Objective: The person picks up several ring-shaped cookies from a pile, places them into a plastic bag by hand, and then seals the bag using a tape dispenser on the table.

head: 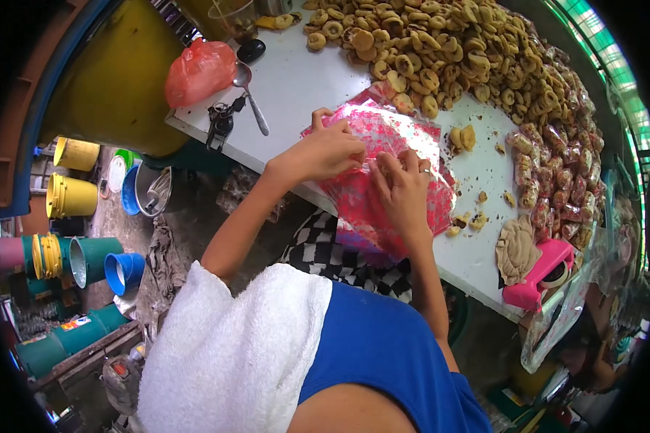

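A stack of red-and-clear printed plastic wrapper sheets [352, 208] lies on the white table [314, 70], overhanging its near edge. My left hand [333, 145] is over the stack, its curled fingers pinching plastic near the middle. Close beside it, my right hand [403, 187] wears a ring and bends its fingers down onto the same plastic. Something pale brown shows partly under the right fingers, too covered to identify surely. Beyond the sheets rises a large heap of ring-shaped baked pastries [439, 48], some resting on the stack's far edge.
Wrapped pastry packs [563, 184] pile up at right, near a pink tape dispenser [539, 276] and beige cloth [517, 250]. Broken pastries [462, 139] and crumbs lie right of the sheets. A spoon [252, 97], keys [222, 119] and red plastic bag [201, 73] sit at left.
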The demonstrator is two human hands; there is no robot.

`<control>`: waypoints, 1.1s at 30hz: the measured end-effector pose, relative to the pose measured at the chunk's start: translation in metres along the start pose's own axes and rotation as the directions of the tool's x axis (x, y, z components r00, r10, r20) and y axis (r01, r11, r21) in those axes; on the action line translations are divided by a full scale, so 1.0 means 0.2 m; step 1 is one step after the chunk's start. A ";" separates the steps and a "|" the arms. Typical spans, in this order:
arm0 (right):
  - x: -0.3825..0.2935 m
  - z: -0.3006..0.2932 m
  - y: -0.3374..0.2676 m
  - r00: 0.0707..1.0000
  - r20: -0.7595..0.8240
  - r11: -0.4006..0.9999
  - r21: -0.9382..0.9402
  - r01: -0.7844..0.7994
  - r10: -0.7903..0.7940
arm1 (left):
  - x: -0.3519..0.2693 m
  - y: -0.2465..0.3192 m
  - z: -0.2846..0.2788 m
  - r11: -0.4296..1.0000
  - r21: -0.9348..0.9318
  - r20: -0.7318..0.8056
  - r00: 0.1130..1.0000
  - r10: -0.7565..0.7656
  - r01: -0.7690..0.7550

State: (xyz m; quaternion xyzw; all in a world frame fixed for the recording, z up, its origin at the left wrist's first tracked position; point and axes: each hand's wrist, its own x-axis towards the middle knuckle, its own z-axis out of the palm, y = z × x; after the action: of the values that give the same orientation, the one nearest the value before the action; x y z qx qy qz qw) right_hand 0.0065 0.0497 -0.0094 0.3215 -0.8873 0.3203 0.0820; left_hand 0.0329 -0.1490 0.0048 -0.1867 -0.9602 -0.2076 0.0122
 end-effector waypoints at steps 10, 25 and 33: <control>0.00 -0.02 0.01 0.990 0.099 0.991 -0.079 0.110 -0.102 | 0.18 -0.03 0.14 0.999 -0.048 -0.163 0.987 0.002 -0.010; 0.06 -0.01 -0.02 0.992 0.127 0.995 -0.101 -0.004 0.017 | 0.04 0.21 0.20 0.792 -0.267 -0.333 0.719 -0.610 0.549; 0.01 0.00 -0.02 0.992 0.110 0.992 -0.117 -0.056 0.069 | 0.13 0.29 0.14 0.677 -0.629 -0.303 0.681 -0.666 0.382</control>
State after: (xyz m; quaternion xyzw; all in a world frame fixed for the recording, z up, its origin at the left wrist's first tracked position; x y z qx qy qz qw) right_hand 0.0086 0.0467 -0.0060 0.3059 -0.9170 0.2531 0.0393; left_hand 0.0304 -0.0793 0.0048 0.1751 -0.8384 -0.4930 0.1526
